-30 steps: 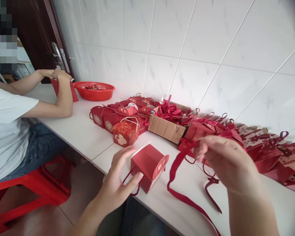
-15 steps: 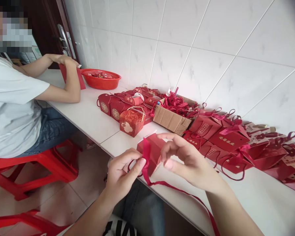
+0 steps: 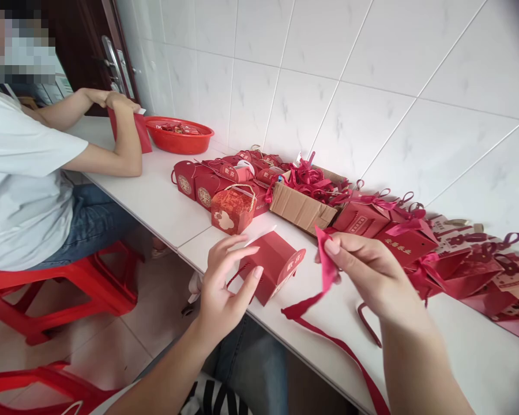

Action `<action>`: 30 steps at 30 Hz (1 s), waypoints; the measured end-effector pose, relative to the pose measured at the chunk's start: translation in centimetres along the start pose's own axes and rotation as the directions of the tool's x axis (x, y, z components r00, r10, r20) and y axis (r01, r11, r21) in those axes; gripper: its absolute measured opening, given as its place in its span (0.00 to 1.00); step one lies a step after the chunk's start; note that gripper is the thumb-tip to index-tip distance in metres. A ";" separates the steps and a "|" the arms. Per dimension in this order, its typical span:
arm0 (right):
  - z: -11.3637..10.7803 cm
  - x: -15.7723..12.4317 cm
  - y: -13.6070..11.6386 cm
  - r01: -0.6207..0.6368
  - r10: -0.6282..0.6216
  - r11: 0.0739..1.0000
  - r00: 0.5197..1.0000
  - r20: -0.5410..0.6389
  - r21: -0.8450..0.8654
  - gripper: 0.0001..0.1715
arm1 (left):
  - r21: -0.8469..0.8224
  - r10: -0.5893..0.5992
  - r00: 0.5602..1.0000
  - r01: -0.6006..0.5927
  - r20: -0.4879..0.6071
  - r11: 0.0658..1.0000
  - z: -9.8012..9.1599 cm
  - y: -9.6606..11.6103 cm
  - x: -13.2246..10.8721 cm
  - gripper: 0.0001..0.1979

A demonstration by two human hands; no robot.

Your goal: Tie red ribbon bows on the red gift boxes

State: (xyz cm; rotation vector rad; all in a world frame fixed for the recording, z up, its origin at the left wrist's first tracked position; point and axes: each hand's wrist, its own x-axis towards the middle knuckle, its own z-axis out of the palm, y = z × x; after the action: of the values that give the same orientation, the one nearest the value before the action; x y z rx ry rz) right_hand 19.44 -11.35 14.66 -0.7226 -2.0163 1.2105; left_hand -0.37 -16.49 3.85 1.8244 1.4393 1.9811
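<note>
My right hand (image 3: 363,271) pinches one end of a red ribbon (image 3: 327,266) between thumb and fingers, over the table's front part. The rest of the ribbon trails down across the table edge toward the lower right. My left hand (image 3: 229,282) has its fingers spread and holds nothing, just left of a red paper box (image 3: 268,262). That box lies on the white table (image 3: 419,340), with a rounded printed flap facing right and a dark red cord at its left side. A patterned box with a rope handle (image 3: 231,210) stands behind it.
Behind are a cardboard box (image 3: 303,210) of ribbons, rows of red boxes (image 3: 207,187), and red gift bags (image 3: 409,239) at right. A red basin (image 3: 179,143) stands farther left. A person (image 3: 30,173) sits at left, holding red paper. Red stools (image 3: 64,294) stand on the floor.
The ribbon has passed from my left hand to my right hand, which has moved right with it. My left hand has opened. More of the red box now shows.
</note>
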 end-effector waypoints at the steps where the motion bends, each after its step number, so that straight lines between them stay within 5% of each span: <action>1: -0.8 -0.2 -0.1 -0.056 0.059 0.996 0.997 0.043 -0.062 0.25 | 0.048 -0.007 1.000 0.007 -0.008 0.999 0.2 -0.2 0.0 0.12; 5: -2.6 -0.4 0.6 -0.256 0.356 0.877 0.915 0.193 -0.406 0.26 | 0.163 -0.047 0.998 0.041 0.034 0.986 1.0 -1.1 -0.1 0.11; 8: -2.6 0.1 1.7 -0.274 0.432 0.805 0.879 0.203 -0.526 0.26 | 0.179 -0.064 0.996 0.053 0.059 0.983 1.5 -1.4 -0.4 0.11; 23: -1.1 1.4 2.5 -0.242 0.383 0.868 0.883 0.273 -0.434 0.24 | 0.075 -0.124 0.979 0.113 0.160 0.991 1.4 -0.9 -0.6 0.10; 30: -0.1 1.2 2.5 -0.215 0.368 0.881 0.871 0.324 -0.422 0.21 | 0.138 0.018 0.975 -0.050 0.224 0.989 0.8 0.9 -0.5 0.20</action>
State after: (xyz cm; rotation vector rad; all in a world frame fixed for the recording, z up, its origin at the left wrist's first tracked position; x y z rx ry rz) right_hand 19.04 -9.38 12.79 -1.0778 -2.5946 1.2299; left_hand 0.87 -16.88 3.99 2.0654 1.5241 1.6604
